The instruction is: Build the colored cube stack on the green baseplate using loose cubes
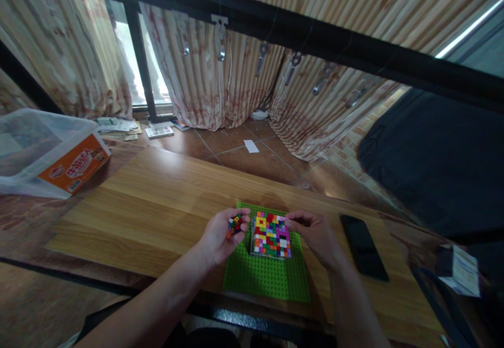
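Observation:
My left hand (222, 231) is cupped palm up over the left edge of the green baseplate. A small heap of loose toy bricks (235, 225) in several colours lies in it. On the baseplate (263, 280) sits a square block built of small multicoloured bricks (271, 236), its studded top facing me. My right hand (313, 230) reaches to the block's far right corner, thumb and forefinger pinched together there. Whether a brick is between those fingertips is too small to make out.
A black phone (364, 246) lies on the wooden table (165, 206), right of my right hand. At the left stands a clear plastic bin (35, 154) with an orange label. A dark bar (275, 20) with hanging metal clips crosses the view above, before curtains (220, 85).

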`<state>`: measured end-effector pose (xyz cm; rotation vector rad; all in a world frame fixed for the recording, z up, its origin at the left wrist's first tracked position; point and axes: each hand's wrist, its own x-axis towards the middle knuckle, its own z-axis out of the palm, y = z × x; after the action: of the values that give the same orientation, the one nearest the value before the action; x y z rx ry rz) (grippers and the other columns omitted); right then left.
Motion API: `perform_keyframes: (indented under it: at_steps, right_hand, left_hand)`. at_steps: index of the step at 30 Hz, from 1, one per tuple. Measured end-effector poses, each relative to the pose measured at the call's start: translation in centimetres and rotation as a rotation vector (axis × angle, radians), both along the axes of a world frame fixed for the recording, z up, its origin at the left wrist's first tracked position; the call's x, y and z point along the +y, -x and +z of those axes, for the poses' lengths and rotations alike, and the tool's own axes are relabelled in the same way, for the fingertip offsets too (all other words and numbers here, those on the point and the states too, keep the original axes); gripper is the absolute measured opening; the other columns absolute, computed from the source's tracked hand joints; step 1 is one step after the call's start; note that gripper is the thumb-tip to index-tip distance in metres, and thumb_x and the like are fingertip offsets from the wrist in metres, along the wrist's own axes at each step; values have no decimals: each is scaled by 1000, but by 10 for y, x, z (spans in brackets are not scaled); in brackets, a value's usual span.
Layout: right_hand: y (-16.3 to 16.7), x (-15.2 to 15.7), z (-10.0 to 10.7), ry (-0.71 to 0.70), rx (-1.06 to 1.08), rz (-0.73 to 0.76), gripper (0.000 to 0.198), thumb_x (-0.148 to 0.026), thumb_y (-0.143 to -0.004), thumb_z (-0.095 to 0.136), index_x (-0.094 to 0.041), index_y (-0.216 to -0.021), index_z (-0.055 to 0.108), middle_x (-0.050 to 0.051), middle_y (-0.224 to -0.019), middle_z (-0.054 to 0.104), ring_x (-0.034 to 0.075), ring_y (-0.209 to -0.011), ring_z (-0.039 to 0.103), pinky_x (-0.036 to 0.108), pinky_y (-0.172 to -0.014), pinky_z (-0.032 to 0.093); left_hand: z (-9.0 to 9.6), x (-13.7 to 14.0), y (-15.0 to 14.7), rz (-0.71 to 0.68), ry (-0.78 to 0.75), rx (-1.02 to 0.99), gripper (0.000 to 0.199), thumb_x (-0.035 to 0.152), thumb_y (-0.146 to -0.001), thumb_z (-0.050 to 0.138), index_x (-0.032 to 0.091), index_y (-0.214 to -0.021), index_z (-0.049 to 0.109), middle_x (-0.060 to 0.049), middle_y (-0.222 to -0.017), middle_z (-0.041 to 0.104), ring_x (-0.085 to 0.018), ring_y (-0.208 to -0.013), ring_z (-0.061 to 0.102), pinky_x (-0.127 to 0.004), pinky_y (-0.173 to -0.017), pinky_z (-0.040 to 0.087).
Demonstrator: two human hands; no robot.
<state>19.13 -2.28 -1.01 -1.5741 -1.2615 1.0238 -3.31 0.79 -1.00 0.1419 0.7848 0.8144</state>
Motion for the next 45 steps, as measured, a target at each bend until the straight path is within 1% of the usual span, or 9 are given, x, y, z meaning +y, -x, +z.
perform_keyframes:
  at_steps: [5, 9, 12, 17, 21, 25, 31, 40, 45]
  right_hand:
    - [1, 1, 4, 32, 24, 43, 32, -44, -61, 79, -16, -76, 74, 6, -76, 73, 20, -71, 65, 33, -70, 51]
    - [0, 0, 3, 54, 26, 47, 33, -45, -61, 79, -17, -77, 74, 6, -78, 73, 21, -73, 66, 35, -73, 51]
    - [-2, -1, 2, 42, -5, -22, 34, -43, -59, 81, -17, -80, 74, 6, -79, 73, 21, -74, 66, 36, -73, 52]
    - [13, -7, 19, -243, -87, -209, 23, -39, -67, 76, -20, -79, 73, 5, -79, 73, 21, -75, 66, 36, -71, 53]
    - [46, -14, 37, -362, -163, 5, 12, -32, -79, 68, -23, -83, 72, 4, -84, 71, 19, -76, 65, 32, -70, 53]
    - [74, -18, 41, -354, -330, 239, 13, -24, -84, 63, -26, -93, 72, 3, -94, 68, 18, -89, 63, 32, -79, 50]
    - [85, -21, 32, -330, -579, 252, 12, -21, -86, 61, -24, -94, 69, 4, -98, 63, 21, -95, 59, 36, -85, 47]
    - [85, -18, 32, -341, -655, 255, 13, -19, -90, 54, -21, -83, 65, 3, -90, 63, 19, -90, 58, 33, -81, 44]
    - [86, -20, 30, -374, -672, 288, 13, -15, -90, 54, -20, -81, 62, 3, -87, 64, 20, -88, 58, 33, -79, 44]
  left_hand:
    - [2, 0, 1, 30, 13, -147, 13, 9, -80, 50, 7, -84, 62, -4, -67, 56, -8, -52, 52, -14, -40, 41]
    - [8, -1, 2, 102, 50, -251, 17, 9, -81, 50, 6, -89, 64, -10, -80, 63, -11, -67, 62, -20, -62, 55]
    - [13, -2, 2, 113, 27, -304, 18, 10, -81, 50, 5, -91, 64, -15, -92, 66, -16, -81, 66, -26, -77, 56]
    - [16, -5, 2, 62, -22, -356, 26, 16, -83, 49, 5, -101, 63, -18, -108, 65, -22, -98, 64, -33, -86, 54]
    - [13, -8, 1, 30, -42, -391, 27, 19, -84, 49, 6, -102, 64, -18, -109, 65, -23, -104, 62, -36, -92, 50]
    - [10, -8, 0, 9, -57, -402, 27, 20, -85, 48, 7, -100, 65, -16, -107, 67, -21, -101, 63, -30, -88, 50]
    - [10, -8, -1, 17, -82, -402, 26, 20, -86, 47, 6, -96, 66, -15, -102, 68, -19, -97, 64, -27, -86, 49]
    - [13, -9, -3, 20, -56, -389, 27, 20, -86, 46, 6, -96, 66, -15, -104, 68, -18, -98, 64, -25, -84, 48]
    - [10, -9, -4, 23, -51, -390, 26, 20, -86, 47, 5, -95, 67, -15, -104, 68, -19, -101, 63, -27, -92, 46]
